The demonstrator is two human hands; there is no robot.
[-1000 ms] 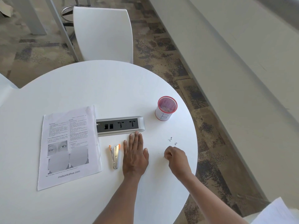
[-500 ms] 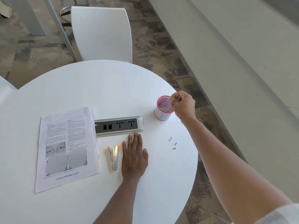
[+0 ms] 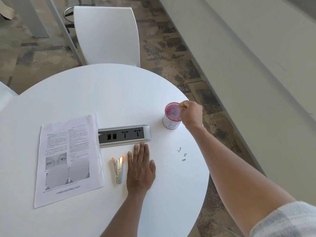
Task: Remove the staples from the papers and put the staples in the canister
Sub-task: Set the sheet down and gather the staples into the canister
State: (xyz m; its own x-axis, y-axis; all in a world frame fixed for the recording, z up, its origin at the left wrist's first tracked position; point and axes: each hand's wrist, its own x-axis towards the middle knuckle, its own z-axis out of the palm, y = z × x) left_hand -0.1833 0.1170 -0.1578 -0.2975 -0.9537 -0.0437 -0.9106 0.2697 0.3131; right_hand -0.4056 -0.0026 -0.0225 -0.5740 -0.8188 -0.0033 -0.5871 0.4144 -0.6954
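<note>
White round worktop [image 3: 95, 93] carries all items. Canister [image 3: 171, 120]: pink mesh, wrapped in a white paper label with a handwritten "B", upright near the right edge of the worktop. Right hand [image 3: 191, 113] held over the canister's right rim, fingers [image 3: 181, 106] curled and pinched together above the opening; whether a staple sits in the pinch cannot be told, too small to see. Left hand [image 3: 140, 170] lies palm down and flat on the worktop, fingers extended and together, holding nothing; fingertips just short of the power strip. Power strip [image 3: 124, 135]: silver housing, dark face with two sockets and two small ports, lying across the centre of the worktop. Staple remover [image 3: 118, 169]: metal, orange-tipped, lying just left of the left hand, not touching it. Papers [image 3: 68, 159]: printed sheets with text columns and greyscale pictures, flat on the left part of the worktop, the upper right edge touching or just overlapping the left end of the power strip. Loose staples [image 3: 182, 153]: three small bent pieces on the bare worktop, between the left hand and the right forearm, well apart from the canister. White chair [image 3: 107, 36] stands at the far side of the worktop. Patterned carpet floor [image 3: 171, 53] beyond.
</note>
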